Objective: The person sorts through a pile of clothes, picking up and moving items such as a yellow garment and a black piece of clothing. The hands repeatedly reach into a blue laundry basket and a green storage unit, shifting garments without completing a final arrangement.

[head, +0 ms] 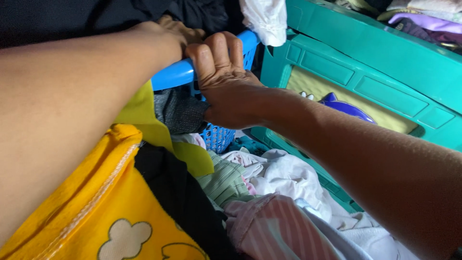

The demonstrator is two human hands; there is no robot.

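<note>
My right hand (222, 79) is curled over the rim of a blue plastic laundry basket (179, 73), gripping it from the near side. My left hand (178, 30) reaches past the same rim at the top; its fingers lie on the rim against dark cloth, and I cannot see what they close on. My left forearm fills the left of the view. Inside the basket lie a yellow-green cloth (144, 115) and a dark grey garment (180, 110).
A teal plastic cabinet (385, 67) with a yellow drawer front stands at the right. Below are heaped clothes: a yellow garment with cartoon shapes (115, 212), a green striped piece (224, 180), white cloth (288, 175) and a pink striped piece (269, 226). White cloth (264, 19) hangs at top.
</note>
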